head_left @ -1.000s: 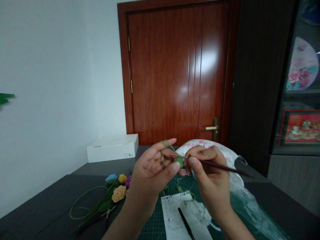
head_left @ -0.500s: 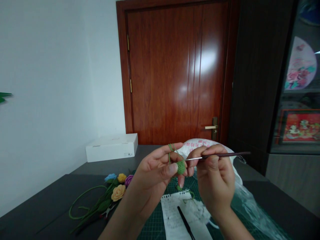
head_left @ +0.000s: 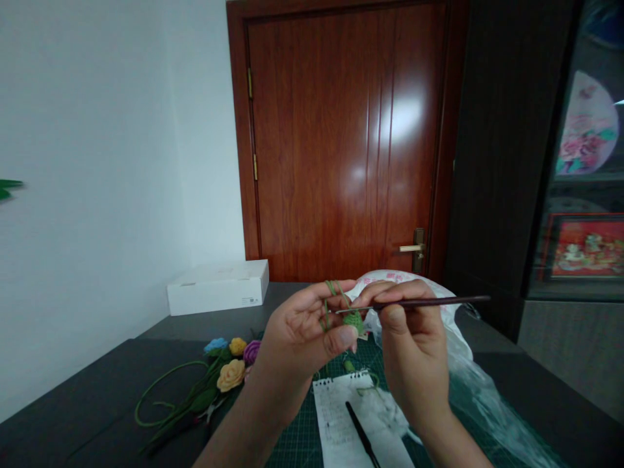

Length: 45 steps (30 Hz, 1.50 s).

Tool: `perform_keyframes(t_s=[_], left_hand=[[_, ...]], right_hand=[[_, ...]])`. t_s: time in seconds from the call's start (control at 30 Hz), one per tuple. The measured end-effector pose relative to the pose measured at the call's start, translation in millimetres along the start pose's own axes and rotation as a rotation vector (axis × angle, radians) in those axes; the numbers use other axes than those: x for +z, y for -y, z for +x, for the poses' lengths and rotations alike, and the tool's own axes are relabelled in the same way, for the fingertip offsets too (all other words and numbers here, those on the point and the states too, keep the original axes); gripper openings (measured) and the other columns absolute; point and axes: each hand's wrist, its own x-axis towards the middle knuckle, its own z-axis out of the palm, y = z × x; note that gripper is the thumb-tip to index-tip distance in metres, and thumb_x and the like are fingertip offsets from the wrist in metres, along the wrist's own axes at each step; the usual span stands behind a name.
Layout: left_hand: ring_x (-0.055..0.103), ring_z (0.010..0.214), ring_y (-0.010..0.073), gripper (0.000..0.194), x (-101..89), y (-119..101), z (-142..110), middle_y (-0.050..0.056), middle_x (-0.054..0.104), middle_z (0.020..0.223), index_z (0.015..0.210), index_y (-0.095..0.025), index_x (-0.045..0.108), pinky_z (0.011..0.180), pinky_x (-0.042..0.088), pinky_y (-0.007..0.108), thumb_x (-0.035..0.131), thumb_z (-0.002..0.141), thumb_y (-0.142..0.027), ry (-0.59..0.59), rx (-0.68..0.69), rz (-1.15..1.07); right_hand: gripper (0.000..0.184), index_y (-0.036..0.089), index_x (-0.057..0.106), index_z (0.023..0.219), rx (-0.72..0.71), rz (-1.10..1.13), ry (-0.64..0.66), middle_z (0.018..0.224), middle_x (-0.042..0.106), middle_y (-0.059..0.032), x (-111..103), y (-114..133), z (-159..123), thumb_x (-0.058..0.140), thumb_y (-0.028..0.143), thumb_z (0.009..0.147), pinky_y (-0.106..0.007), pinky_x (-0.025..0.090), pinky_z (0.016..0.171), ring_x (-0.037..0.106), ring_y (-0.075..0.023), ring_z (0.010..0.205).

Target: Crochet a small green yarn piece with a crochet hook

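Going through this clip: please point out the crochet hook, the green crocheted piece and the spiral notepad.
Crochet hook (head_left: 439, 301): head view, on its dark handle.
Green crocheted piece (head_left: 353, 322): head view, on its visible stitches.
Spiral notepad (head_left: 331, 416): head view, on the left of its page.

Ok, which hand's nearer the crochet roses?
Left. The left hand sits just right of the crochet roses; the right hand is farther right, beyond the left hand.
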Motion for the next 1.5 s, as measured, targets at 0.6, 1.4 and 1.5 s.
perform_keyframes(t_s=[0.6,1.4,1.5], left_hand=[[0.063,0.08,0.0133,0.039,-2.3,0.5,0.7,0.002,0.069,0.085,0.101,-0.019,0.079,0.071,0.054,0.024,0.09,0.065,-0.012,-0.051,0.002,0.045],[0.067,0.083,0.0138,0.039,2.6,-0.6,-2.9,0.003,0.072,0.091,0.106,-0.02,0.078,0.074,0.056,0.022,0.088,0.07,-0.01,-0.111,0.243,0.255],[0.068,0.084,0.0135,0.038,4.2,-3.0,-5.3,0.003,0.071,0.092,0.106,-0.022,0.078,0.076,0.057,0.022,0.087,0.071,-0.008,-0.126,0.307,0.321]], right_hand=[[0.014,0.026,0.056,0.097,-0.032,0.075,0.162,0.079,0.074,-0.0012,-16.5,5.1,16.6,0.058,0.039,0.102,-0.038,0.056,0.071,0.071,-0.0211,0.076],[0.01,0.025,0.06,0.112,-0.536,-0.369,0.339,0.1,0.079,-0.0049,-27.6,11.6,12.1,0.058,0.025,0.102,-0.047,0.059,0.076,0.073,-0.0228,0.086],[0.01,0.025,0.062,0.111,-0.484,-0.315,0.272,0.097,0.078,-0.0045,-24.7,9.0,9.0,0.059,0.025,0.102,-0.049,0.056,0.079,0.071,-0.0235,0.086]])
